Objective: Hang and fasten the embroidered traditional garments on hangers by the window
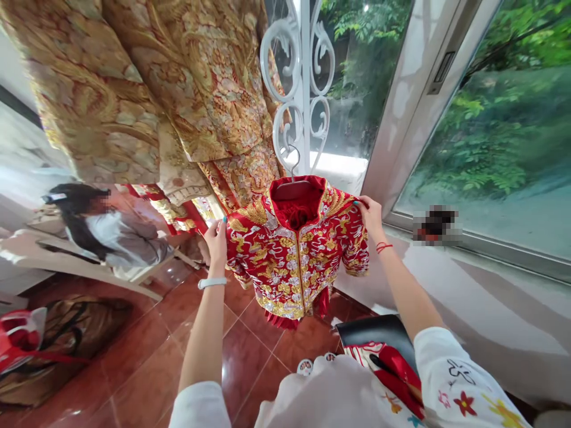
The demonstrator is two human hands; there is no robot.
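Note:
A short red jacket (285, 255) with gold and silver embroidery hangs in front of me on a hanger (292, 189). The hanger's wire hook meets a white scrollwork metal stand (306, 89). My left hand (216, 241) pinches the jacket at the shoulder on the left. On the other side, my right hand (370, 215) grips the opposite shoulder between thumb and fingers. The front zip line runs down the middle, and red fringe shows below the hem.
Large gold embroidered garments (147, 89) hang at upper left. A person (120, 226) sits on a white bench at left. Brown and red bags (84, 333) lie on the tiled floor. A black chair (379, 330) with red cloth stands near my right side, below the window (499, 131).

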